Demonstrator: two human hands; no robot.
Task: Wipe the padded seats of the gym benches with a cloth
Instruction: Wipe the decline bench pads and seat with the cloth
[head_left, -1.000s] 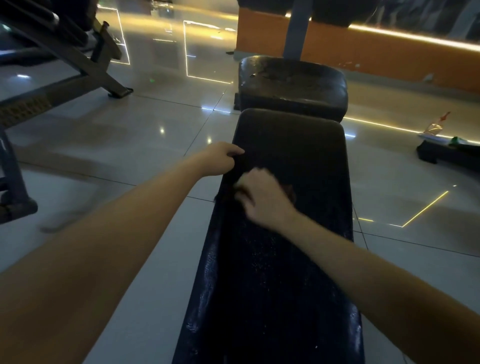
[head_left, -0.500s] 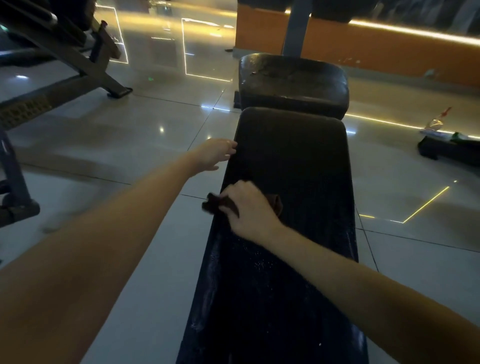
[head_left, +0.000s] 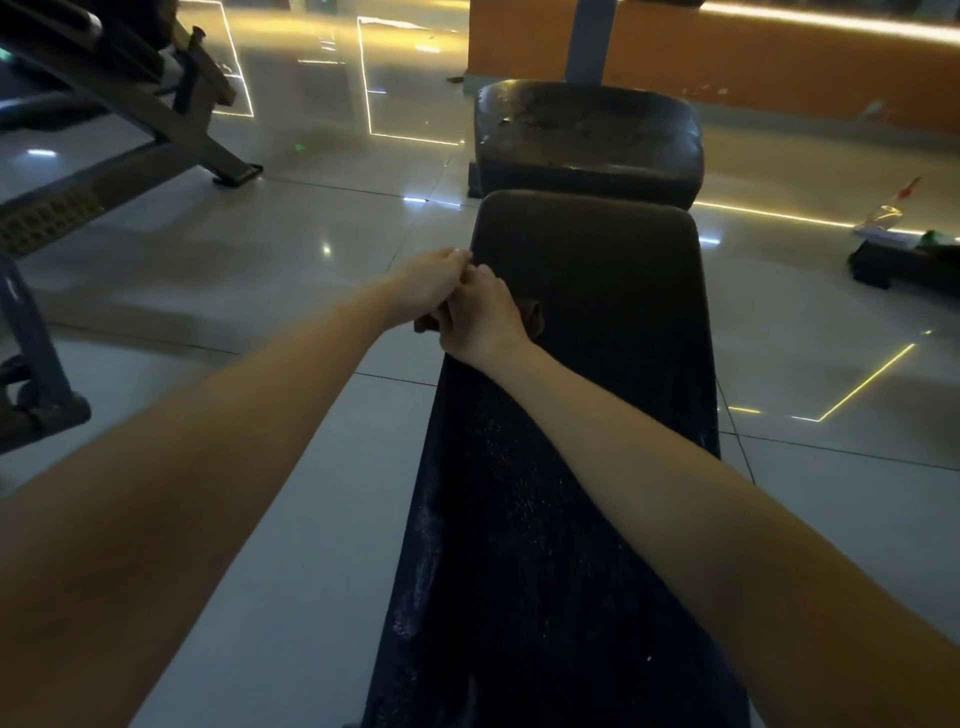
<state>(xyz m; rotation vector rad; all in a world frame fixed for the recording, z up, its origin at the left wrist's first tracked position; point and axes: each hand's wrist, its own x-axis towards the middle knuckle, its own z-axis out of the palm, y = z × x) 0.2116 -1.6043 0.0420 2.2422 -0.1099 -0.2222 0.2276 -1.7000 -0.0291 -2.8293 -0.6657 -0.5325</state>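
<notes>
Fingers (head_left: 483, 275) of the right hand (head_left: 480, 317) curl over the brown cloth (head_left: 534, 317), pressing it at the left edge of the bench surface (head_left: 587, 441). The left hand (head_left: 431, 280) touches the right hand at that edge (gripping or resting, can't tell). The surface's long axis runs away from the body, mostly right of the cloth, so the next stroke likely goes rightward.

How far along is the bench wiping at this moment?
Done: unclear; the long pad shows pale specks and streaks on its near half. In hand: the right hand grips the cloth at that pad's left edge, the left hand beside it. Left: the pad's far end and the short pad beyond, which no cloth touches.
</notes>
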